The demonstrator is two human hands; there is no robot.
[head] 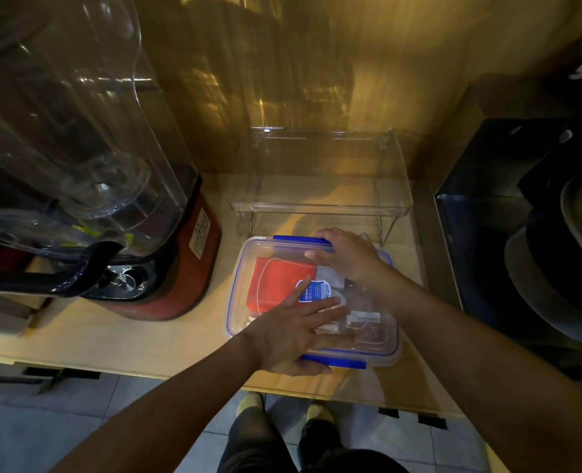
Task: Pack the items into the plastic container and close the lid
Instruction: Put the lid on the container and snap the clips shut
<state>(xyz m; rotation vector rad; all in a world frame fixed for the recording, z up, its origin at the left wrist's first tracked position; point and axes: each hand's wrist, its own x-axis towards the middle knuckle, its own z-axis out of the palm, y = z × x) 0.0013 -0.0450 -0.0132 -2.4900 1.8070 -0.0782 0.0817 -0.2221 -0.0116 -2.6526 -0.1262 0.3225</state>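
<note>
- I saw the plastic container (238,322) at frame centre on the desk (146,339), lid (275,254) seated, items inside.
- My left hand (293,336), its grip splayed flat, pressed the lid by the near blue latch (337,361), long axis left-right.
- My right hand (347,254), fingers curled together, covered the far blue latch (296,238).
- A clear stand (320,186) crowded the far edge; room lay below.

No text can be read with certainty. A white label (199,235) on the side of the red blender base (180,268) carries rows of small print, too fine to make out. Right of the blender base, a blue and white sticker (315,292) in the plastic container (238,302) bears tiny, illegible marks.
</note>
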